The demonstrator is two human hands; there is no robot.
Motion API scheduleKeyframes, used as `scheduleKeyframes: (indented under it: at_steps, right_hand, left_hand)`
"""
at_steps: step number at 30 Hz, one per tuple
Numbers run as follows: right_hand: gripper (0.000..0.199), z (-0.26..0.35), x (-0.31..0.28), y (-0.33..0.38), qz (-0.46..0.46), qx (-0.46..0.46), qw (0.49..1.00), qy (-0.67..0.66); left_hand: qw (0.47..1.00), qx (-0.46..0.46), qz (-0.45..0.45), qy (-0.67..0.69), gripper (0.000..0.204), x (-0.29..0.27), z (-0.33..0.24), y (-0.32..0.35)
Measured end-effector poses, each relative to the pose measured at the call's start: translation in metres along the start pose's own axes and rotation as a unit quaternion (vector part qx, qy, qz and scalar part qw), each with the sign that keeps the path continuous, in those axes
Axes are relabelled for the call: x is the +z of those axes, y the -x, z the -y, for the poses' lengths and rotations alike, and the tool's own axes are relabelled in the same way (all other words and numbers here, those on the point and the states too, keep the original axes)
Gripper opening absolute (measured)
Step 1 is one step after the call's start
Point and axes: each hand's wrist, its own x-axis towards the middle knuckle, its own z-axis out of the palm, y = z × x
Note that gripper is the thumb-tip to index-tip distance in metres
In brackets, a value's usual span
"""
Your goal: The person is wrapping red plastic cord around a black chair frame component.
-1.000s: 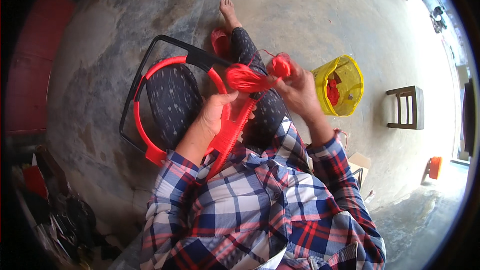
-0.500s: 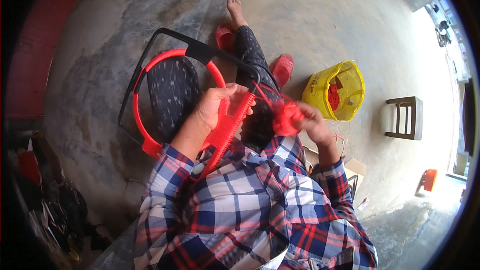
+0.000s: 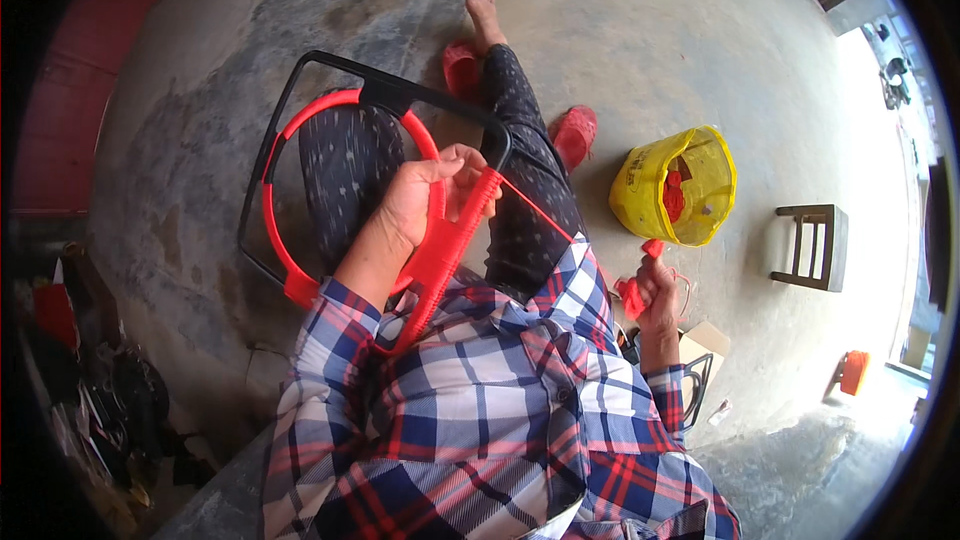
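While the left hand (image 3: 425,202) is gripping the red-wrapped bar of the black metal frame (image 3: 300,110) that is resting across the lap, its fingers closed around the wound section near the frame's right-hand corner, the right hand (image 3: 655,290) is pulling out to the side, closed on a small bundle of red cord (image 3: 632,295). A single strand of that cord is running taut from the wrapped bar down to the bundle. The red hoop (image 3: 290,140) inside the frame is lying over the knees, its lower end near the left sleeve.

To do this turn well, I judge that the strand is best kept tight as it is passing round the bar, each wrap laid touching the one beside it so no black metal is showing through. The left thumb is well placed to pin the last wrap while the right hand is bringing the bundle round. A yellow plastic bag (image 3: 640,190) holding more red material is sitting on the concrete floor (image 3: 650,40) near the right knee, with a small wooden stool (image 3: 812,245) beyond it
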Motion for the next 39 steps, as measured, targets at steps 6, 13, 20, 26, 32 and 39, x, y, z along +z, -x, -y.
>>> scheduleKeyframes:
  at_steps: [6, 13, 20, 26, 32, 39]
  right_hand:
    - [0.021, 0.006, -0.002, -0.066, -0.131, -0.073, 0.985, -0.086]
    - [0.021, 0.049, 0.186, -0.081, 0.153, -0.157, 0.903, 0.369]
    - [0.021, 0.016, 0.234, -0.112, 0.301, -0.384, 0.478, 0.731]
    - [0.038, 0.006, 0.186, -0.112, 0.018, -0.280, 0.916, 0.287]
    - [0.033, 0.001, 0.169, -0.084, 0.159, -0.329, 0.637, 0.679]
    - [0.031, 0.007, 0.155, -0.079, 0.181, -0.214, 0.894, 0.350]
  left_hand:
    - [0.993, -0.058, -0.076, -0.064, 0.037, 0.011, 0.004, -0.004]
    - [0.956, 0.076, -0.210, -0.192, 0.040, 0.005, 0.016, -0.007]
    - [0.945, 0.190, -0.176, -0.199, 0.049, 0.026, 0.025, -0.010]
    - [0.983, 0.068, -0.095, -0.140, 0.057, 0.018, 0.021, -0.012]
    - [0.995, -0.025, -0.082, -0.060, 0.052, 0.021, 0.017, -0.010]
    - [0.992, -0.004, -0.106, -0.063, 0.050, 0.013, 0.019, -0.010]
